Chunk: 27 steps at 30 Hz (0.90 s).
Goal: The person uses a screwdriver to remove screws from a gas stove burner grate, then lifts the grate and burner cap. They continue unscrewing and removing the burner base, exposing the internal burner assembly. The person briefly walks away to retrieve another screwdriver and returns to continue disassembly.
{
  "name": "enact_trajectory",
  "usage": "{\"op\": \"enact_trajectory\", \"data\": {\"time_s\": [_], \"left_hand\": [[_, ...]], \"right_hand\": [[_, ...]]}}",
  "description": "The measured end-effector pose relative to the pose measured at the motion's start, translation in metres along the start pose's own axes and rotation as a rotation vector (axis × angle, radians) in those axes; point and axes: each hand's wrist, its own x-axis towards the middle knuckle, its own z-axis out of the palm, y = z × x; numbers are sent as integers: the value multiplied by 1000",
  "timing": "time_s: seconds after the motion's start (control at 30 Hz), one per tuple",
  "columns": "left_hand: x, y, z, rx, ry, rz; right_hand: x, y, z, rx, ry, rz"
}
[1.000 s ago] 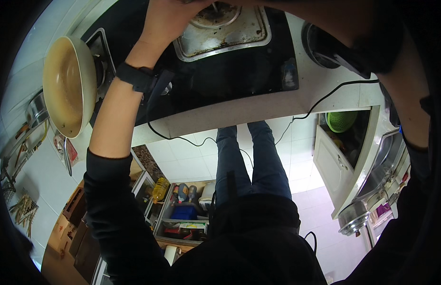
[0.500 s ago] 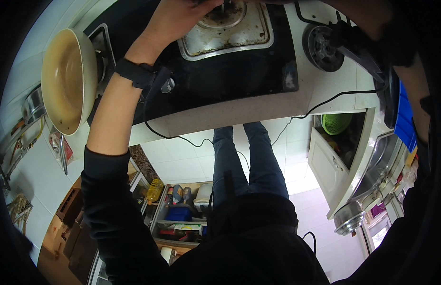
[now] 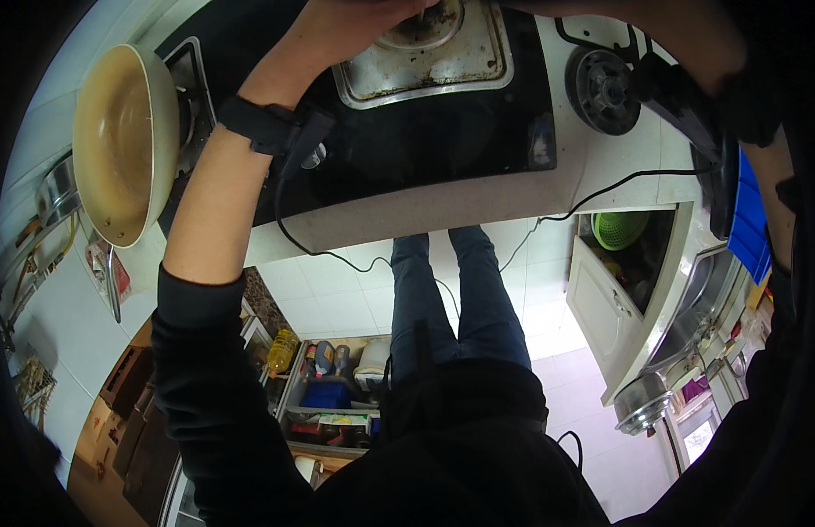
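The metal burner tray point(image 3: 425, 79), stained and bare, sits set into the black hob point(image 3: 434, 145). The left hand point(image 3: 359, 26) reaches over its corner; the right hand point(image 3: 631, 9) (mostly cropped) comes in from right of the hob. That arm has risen, so a black frame point(image 3: 592, 38) now shows right of the hob, above a round black piece point(image 3: 603, 91); the work seemingly remains at the tray. I cannot tell either hand's grip.

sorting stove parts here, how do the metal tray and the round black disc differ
The metal tray is silvery with brown stains; the round disc is blackish. The tray is squarish, the disc circular. The tray sits in the cooktop, the disc on the counter to its right.
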Motion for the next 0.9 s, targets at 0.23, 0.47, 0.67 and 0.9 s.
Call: {"op": "enact_trajectory", "data": {"time_s": [0.23,0.47,0.67,0.9], "left_hand": [[-1,-4,11,75,217,172],[-1,-3,19,44,284,42],[-2,-8,-4,-108,5,72],[-2,-9,3,-54,140,167]], "right_hand": [[2,-15,-7,-229,-48,66],[7,-16,4,-571,-123,41],[17,3,22,-366,189,-287],[12,-13,5,-422,-108,56]]}}
